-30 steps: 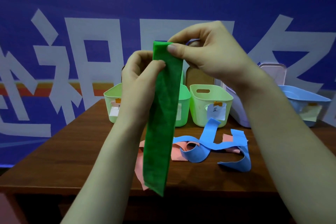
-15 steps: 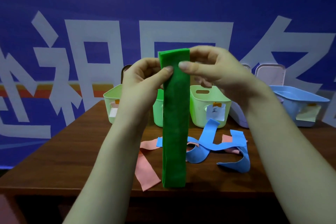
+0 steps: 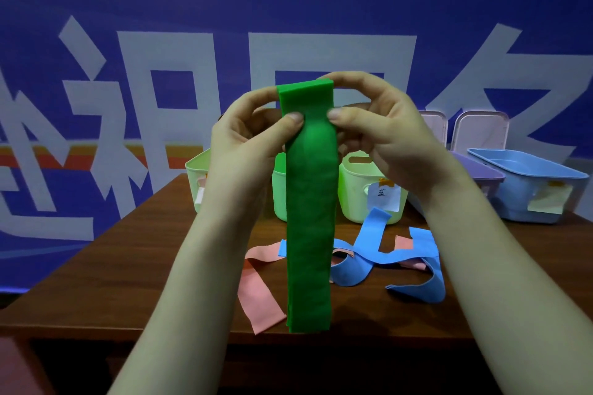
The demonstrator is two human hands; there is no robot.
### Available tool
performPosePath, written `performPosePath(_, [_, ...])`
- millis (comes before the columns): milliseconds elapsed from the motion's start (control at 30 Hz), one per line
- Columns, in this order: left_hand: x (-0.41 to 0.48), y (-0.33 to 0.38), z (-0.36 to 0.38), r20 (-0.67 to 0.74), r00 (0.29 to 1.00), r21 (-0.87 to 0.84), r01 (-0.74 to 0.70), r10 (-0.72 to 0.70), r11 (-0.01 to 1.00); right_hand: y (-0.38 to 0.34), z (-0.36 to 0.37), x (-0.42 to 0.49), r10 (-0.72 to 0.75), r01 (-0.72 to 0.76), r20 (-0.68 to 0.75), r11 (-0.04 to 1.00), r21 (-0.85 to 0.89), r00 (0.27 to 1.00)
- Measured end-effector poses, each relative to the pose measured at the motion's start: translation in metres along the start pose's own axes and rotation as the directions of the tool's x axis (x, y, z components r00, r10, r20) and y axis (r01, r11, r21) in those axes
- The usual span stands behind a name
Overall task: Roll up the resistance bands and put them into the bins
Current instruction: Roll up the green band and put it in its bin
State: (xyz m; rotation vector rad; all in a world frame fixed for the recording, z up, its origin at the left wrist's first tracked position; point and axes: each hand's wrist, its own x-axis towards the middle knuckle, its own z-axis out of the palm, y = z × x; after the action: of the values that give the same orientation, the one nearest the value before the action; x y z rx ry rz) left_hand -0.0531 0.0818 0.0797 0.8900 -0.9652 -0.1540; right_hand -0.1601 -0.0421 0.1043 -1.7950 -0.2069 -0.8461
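Note:
A green resistance band (image 3: 309,218) hangs flat and straight above the table, its folded top edge at chest height. My left hand (image 3: 247,138) pinches its upper left edge between thumb and fingers. My right hand (image 3: 378,131) pinches the upper right edge the same way. On the wooden table (image 3: 134,266) behind it lie a tangled blue band (image 3: 372,253) and a pink band (image 3: 256,295). Three light green bins stand in a row at the back: the left bin (image 3: 195,176), the middle bin (image 3: 278,189) and the labelled right bin (image 3: 356,196).
A purple bin (image 3: 481,173) and a blue bin (image 3: 529,189) with a yellow note stand at the table's right rear, with lids leaning behind them. A blue wall with large white characters stands behind the table. The table's front edge is near the band's lower end.
The band has turned from a tilted hang to a straight, flat one facing me. Both hands have dropped and now pinch its top corners level with each other.

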Motion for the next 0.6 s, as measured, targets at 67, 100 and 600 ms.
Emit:
performPosePath(67, [0.0,0.0,-0.001,0.028,0.999,-0.022,0.016,-0.015,1.0,0.003,-0.001,0.001,-0.001,0.001,0.004,1.0,0.031,1.0])
performPosePath(100, [-0.001,0.001,-0.002,0.049,0.999,-0.034,0.024,-0.022,0.999,0.004,-0.001,0.001,-0.003,0.002,0.009,0.998,0.065,1.0])
performPosePath(600, [0.004,-0.002,-0.009,0.273,0.95,-0.169,0.2,-0.149,0.965,0.019,-0.003,0.002,0.059,-0.073,0.046,0.909,0.411,0.997])
